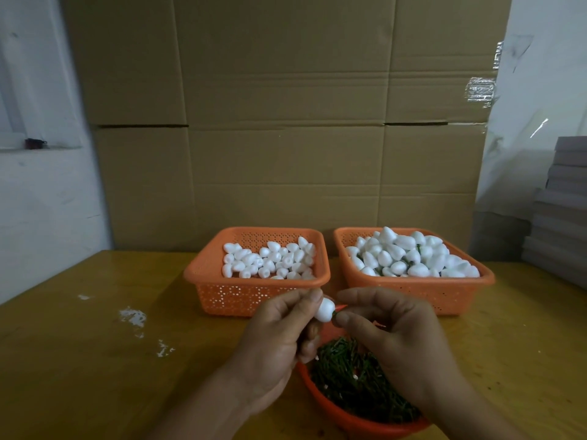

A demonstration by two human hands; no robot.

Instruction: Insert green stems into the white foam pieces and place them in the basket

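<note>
My left hand point(279, 331) pinches a white foam piece point(324, 309) between thumb and fingers, above the table's near middle. My right hand point(390, 338) pinches a green stem point(334, 313) whose tip meets the foam piece's right end. Below both hands sits an orange bowl point(336, 408) filled with green stems point(355, 376). Behind the hands, the left orange basket point(222, 293) holds several plain foam pieces. The right orange basket point(444, 293) is heaped with foam pieces that have green stems showing between them.
The yellow-brown table point(95, 360) carries white foam crumbs point(133, 315) at the left. A wall of cardboard boxes point(286, 122) stands right behind the baskets. Grey stacked boards point(562, 217) rise at the right edge.
</note>
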